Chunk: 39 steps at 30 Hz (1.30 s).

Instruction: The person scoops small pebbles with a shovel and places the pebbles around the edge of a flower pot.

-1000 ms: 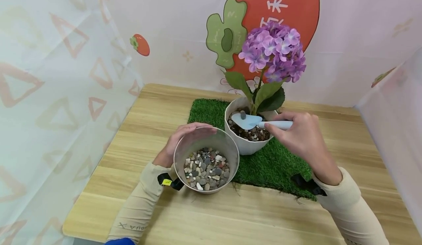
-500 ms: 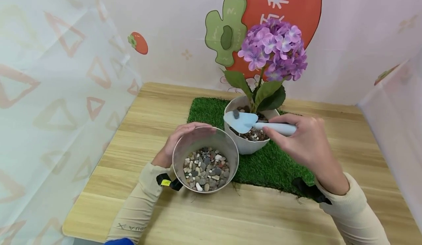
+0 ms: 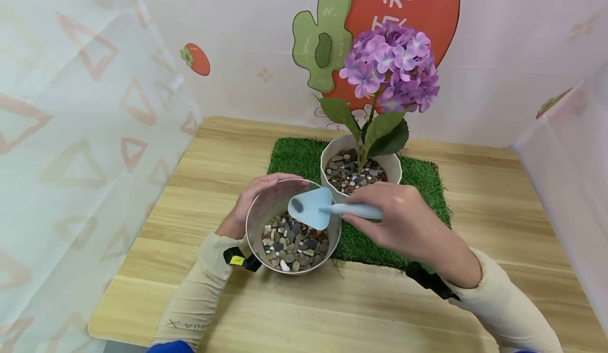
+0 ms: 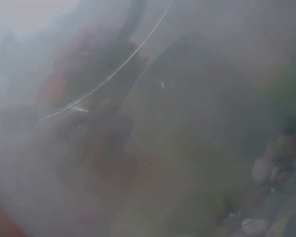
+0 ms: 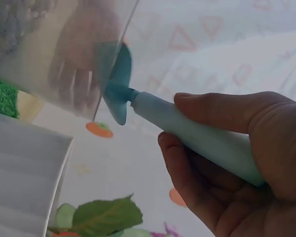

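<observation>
My left hand (image 3: 247, 200) curves round the left and far side of a clear plastic tub (image 3: 255, 231) holding many mixed pebbles (image 3: 294, 246). In my right hand (image 3: 404, 221) is the grip of a small light-blue trowel (image 3: 311, 208), its blade over the tub's far right rim. A dark pebble (image 3: 296, 204) lies on the blade. The right wrist view shows thumb and fingers around the trowel handle (image 5: 197, 140), with the other hand's fingers visible through the tub wall (image 5: 39, 59). Haze blurs most of the left wrist view; some pebbles (image 4: 261, 170) show at its right.
Behind the tub, a white flowerpot (image 3: 395, 168) stands on a green turf mat (image 3: 296, 155), with soil and pebbles around the stem of a purple hydrangea (image 3: 391, 68). Beneath is a wooden table (image 3: 185, 184). A printed cloth (image 3: 247, 36) hangs behind.
My right hand has carried the trowel left and nearer, from above the flowerpot to the tub's rim. A dark pebble shows on the blade throughout. The left hand keeps its place.
</observation>
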Available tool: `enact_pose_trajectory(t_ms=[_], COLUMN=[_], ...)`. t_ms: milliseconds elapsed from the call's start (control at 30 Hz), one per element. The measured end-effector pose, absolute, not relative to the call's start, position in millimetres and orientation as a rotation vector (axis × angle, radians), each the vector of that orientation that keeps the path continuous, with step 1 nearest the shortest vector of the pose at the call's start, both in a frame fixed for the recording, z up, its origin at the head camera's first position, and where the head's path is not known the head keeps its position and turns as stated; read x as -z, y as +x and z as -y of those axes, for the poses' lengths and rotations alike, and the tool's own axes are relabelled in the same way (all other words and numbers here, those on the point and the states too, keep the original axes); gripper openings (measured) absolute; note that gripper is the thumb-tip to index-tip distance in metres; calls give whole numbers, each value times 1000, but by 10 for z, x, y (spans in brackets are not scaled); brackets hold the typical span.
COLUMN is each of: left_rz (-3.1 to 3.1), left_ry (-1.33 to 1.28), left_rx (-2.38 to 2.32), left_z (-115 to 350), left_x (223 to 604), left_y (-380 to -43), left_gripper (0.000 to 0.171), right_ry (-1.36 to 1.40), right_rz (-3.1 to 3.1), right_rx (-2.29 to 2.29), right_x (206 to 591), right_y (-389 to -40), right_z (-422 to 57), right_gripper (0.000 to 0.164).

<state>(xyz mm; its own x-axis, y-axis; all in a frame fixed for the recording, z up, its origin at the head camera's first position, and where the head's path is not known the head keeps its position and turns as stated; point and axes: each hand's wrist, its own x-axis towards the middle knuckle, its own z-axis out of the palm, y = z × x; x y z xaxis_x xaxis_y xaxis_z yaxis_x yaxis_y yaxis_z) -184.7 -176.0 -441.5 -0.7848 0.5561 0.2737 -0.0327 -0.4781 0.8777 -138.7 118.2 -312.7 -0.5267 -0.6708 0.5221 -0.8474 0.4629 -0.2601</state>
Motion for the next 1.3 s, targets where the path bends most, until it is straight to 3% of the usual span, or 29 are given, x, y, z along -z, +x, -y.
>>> enact_pose_trajectory(t_ms=[233, 533, 767, 1100, 1300], left_rz=[-1384, -1317, -1381, -1417, -1488], left_ry=[744, 700, 657, 652, 685], left_rx=[-2302, -2326, -2315, -2361, -2350], left_z=[1773, 1745, 1766, 1795, 1760], left_x=[4421, 4422, 4384, 4372, 4392], left_y=[-1856, -1828, -1821, -1821, -1831], left_gripper=[49, 49, 49, 46, 45], right_ry=[1444, 1429, 1644, 1847, 1828], right_rz=[2335, 2273, 2282, 2315, 2474], right_rx=[-212, 287, 317, -33, -197], right_x=[3206, 3354, 3368, 3415, 3419], right_y=[-1401, -1437, -1541, -1689, -1701], right_z=[-842, -499, -346, -322, -389], right_gripper=[8, 20, 32, 24, 14])
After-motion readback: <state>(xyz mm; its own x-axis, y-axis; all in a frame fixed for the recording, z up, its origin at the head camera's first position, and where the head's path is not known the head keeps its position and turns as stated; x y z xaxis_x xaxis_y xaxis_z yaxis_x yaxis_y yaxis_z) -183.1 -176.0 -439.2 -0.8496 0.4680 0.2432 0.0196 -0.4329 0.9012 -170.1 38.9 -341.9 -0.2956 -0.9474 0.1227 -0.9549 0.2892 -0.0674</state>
